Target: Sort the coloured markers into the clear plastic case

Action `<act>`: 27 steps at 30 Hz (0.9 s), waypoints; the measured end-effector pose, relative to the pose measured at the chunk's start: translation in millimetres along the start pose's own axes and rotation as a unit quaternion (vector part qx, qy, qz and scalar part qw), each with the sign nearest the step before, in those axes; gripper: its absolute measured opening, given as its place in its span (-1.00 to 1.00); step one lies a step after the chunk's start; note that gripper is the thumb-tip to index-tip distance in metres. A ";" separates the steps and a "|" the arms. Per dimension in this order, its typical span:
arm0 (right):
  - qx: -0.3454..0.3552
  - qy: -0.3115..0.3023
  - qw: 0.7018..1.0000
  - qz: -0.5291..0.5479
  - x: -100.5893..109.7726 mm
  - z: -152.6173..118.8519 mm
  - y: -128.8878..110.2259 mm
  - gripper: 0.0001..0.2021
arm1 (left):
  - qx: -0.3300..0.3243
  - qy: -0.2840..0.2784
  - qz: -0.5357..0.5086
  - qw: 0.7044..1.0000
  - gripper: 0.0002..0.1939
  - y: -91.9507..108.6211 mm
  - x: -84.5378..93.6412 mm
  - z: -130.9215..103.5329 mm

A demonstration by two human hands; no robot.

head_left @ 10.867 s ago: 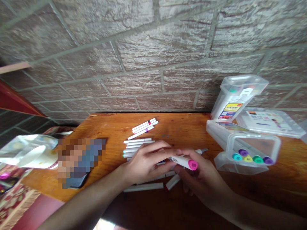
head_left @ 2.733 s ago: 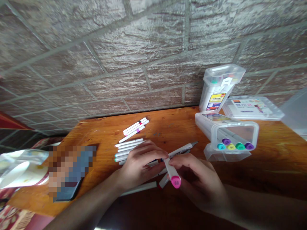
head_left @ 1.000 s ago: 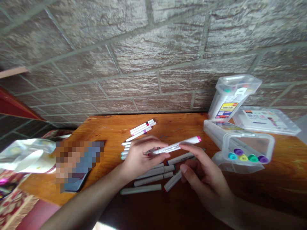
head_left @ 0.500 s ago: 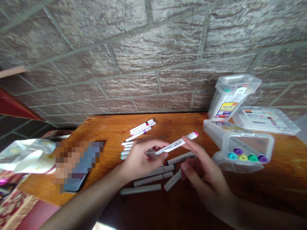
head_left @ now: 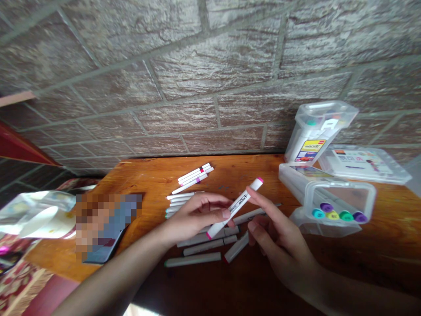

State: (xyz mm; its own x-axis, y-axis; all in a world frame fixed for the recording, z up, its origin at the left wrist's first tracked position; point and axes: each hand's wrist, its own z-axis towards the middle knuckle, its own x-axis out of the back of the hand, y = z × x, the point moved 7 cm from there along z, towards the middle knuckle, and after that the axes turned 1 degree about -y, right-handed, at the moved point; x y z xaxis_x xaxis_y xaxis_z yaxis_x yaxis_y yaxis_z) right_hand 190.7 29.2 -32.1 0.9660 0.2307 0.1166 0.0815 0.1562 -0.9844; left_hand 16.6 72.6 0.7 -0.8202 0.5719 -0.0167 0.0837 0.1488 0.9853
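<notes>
A white marker (head_left: pixel 226 220) with pink ends is pinched between the thumb and fingers of my left hand (head_left: pixel 197 215), held tilted above the table. The index finger of my right hand (head_left: pixel 283 245) is stretched out, its tip at the marker's upper part. My right thumb stands apart from that index finger, and the other fingers are curled. Just left of them, a marker with a red end (head_left: pixel 235 251) is partly hidden by my right hand. Below my left hand lie several more markers, among them a green-ended marker (head_left: pixel 194 260).
Small white pens (head_left: pixel 194 175) lie further back on the wooden table (head_left: pixel 148 180). On the right are an open clear case (head_left: pixel 307 197) of markers, an upright marker case (head_left: pixel 312 136) and a flat plastic box (head_left: pixel 365 164). A phone (head_left: pixel 105 250) and a white cup (head_left: pixel 49 221) are left.
The pink-ended marker has turned steeper in my left hand, its lower pink end now showing past my thumb. My left fingers have shifted along it; my right hand has barely moved.
</notes>
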 end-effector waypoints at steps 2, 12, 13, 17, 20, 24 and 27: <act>-0.001 -0.010 1.000 0.001 -1.4 1.5 0.9 -0.38 | 0.010 -0.002 -0.013 1.000 -0.72 -2.6 -0.8 -0.4; 0.009 -0.045 0.999 -0.004 -5.4 2.4 -1.4 -0.41 | 0.025 -0.013 -0.058 0.998 -0.73 -2.4 -8.9 -0.9; 0.011 -0.047 0.999 0.000 -5.8 2.3 -2.2 -0.42 | 0.026 -0.008 -0.057 0.998 -0.73 -2.4 -8.2 -0.6; 0.025 -0.041 0.998 0.034 -6.7 0.9 -5.9 -0.48 | 0.012 0.015 -0.041 0.999 -0.70 -2.5 -3.3 0.4; 0.025 -0.025 0.995 0.092 -6.7 -0.2 -7.4 -0.57 | 0.002 0.007 -0.034 0.999 -0.71 -3.1 -2.4 0.4; 0.008 -0.001 0.991 0.135 -6.1 1.2 -6.2 -0.76 | 0.003 -0.002 -0.041 0.999 -0.74 -2.9 -3.0 -0.3; -0.005 -0.014 0.992 0.126 -7.7 3.3 -5.3 -0.78 | 0.000 -0.013 -0.038 0.999 -0.75 -0.3 -4.9 -0.7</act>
State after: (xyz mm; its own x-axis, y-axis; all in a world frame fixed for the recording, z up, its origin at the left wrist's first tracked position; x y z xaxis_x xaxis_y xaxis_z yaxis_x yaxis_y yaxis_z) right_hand 182.0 29.8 -27.3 0.9487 0.2879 -0.1306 -0.1597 0.0801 -0.9839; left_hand 20.2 69.2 0.6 -0.8088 0.5803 -0.0950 0.0224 0.1919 0.9812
